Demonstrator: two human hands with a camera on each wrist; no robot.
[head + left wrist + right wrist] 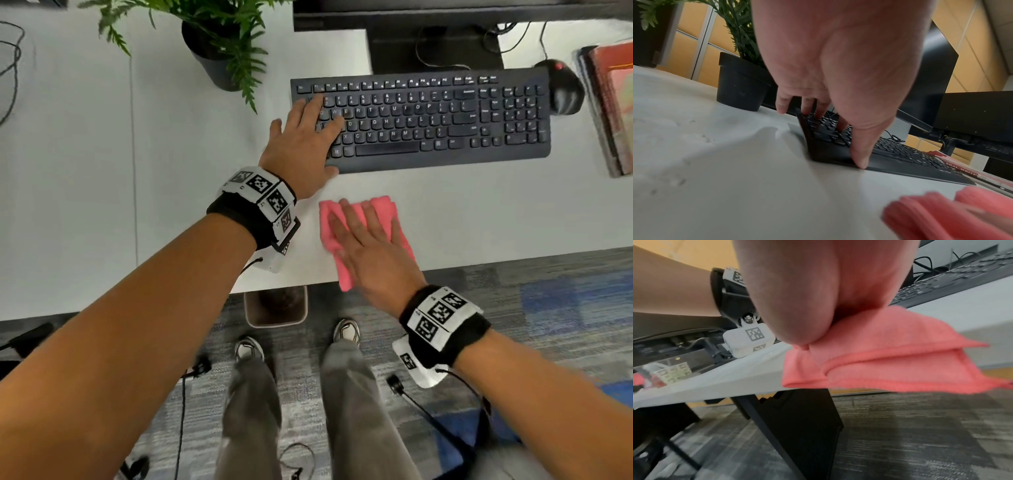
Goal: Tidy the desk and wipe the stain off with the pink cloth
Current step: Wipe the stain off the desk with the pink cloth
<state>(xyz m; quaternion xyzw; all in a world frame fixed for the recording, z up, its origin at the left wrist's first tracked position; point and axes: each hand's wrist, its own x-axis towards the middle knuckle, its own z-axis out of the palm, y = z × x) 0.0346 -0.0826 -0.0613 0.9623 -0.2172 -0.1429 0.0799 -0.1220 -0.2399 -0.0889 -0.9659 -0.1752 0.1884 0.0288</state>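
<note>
The pink cloth (382, 206) lies folded at the front edge of the white desk (191, 144), one corner hanging over the edge. My right hand (359, 233) lies flat on it with straight fingers, pressing it to the desk. In the right wrist view the palm (818, 305) bears on the cloth (900, 363). My left hand (322, 144) rests on the left end of the black keyboard (438, 120), fingers spread over the keys and thumb at its front edge. In the left wrist view, faint grey marks (681, 181) show on the desk left of the keyboard (904, 155).
A potted fern (219, 58) stands at the back left of the keyboard, and the monitor base (435, 48) stands behind it. A black mouse (565, 90) and a stack of books (613, 109) lie at the right. A waste bin (275, 308) sits under the desk edge.
</note>
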